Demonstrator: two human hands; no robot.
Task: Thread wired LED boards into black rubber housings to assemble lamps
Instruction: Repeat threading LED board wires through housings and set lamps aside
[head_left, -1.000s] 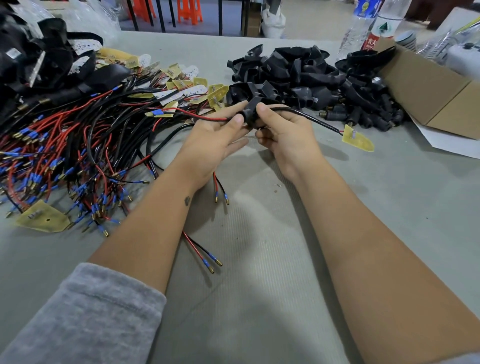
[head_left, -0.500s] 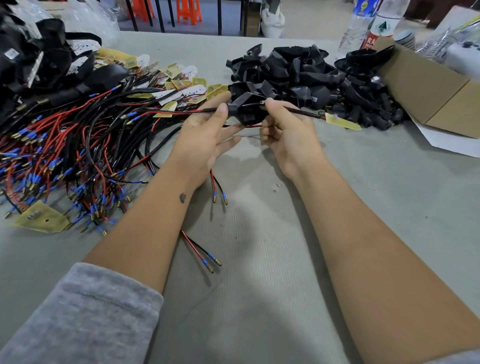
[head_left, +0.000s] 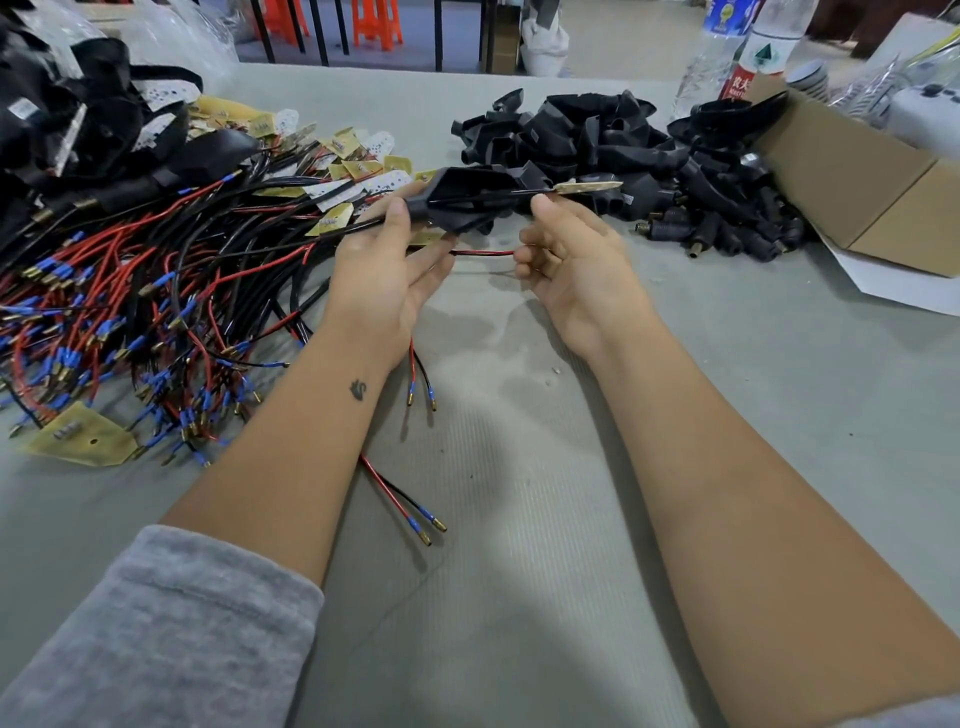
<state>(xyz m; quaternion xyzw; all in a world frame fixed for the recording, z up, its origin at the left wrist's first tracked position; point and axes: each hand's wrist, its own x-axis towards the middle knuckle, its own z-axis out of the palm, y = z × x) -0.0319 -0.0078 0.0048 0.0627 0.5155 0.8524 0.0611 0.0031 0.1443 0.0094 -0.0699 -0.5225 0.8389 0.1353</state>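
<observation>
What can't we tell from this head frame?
- Head view: right hand fingertips curl away, so its grip on the red-black wire is unclear.
- LED board: seen edge-on, face unreadable.
- Black rubber housing: inside hidden by its walls.
- Left hand: thumb covers the housing's neck.

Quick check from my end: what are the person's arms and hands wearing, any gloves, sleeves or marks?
No gloves: both the left hand and right hand are bare. A grey knit sleeve is pushed up the left forearm, which carries a small dark tattoo near the wrist. The right forearm is bare.
</observation>
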